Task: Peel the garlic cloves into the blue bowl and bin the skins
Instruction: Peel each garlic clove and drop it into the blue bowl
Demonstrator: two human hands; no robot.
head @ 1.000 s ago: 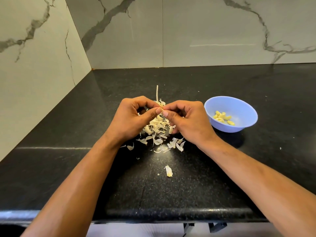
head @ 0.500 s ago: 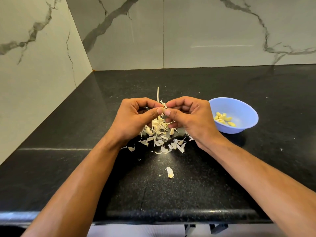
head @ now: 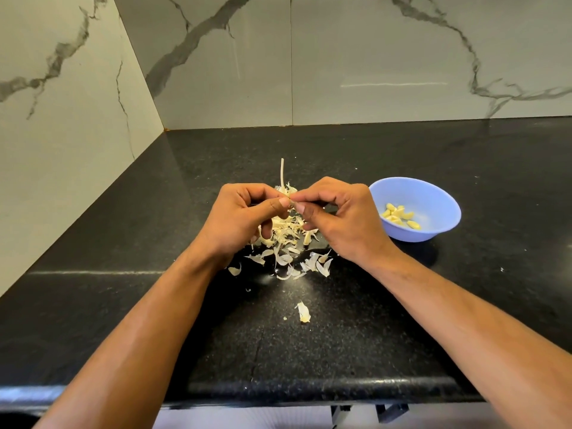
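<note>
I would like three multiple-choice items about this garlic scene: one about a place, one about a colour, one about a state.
1. Where is the round blue plastic bowl relative to the right hand?
A. on its right
B. on its left
C. under it

2. What colour is the stone counter?
A. white
B. black
C. green

3. The pile of pale papery garlic skins is
A. in the bowl
B. in a bin
C. loose on the counter

Answers: 1 A, the bowl stands to the right of that hand. 2 B, the surface is black. 3 C, the skins lie scattered under both hands.
</note>
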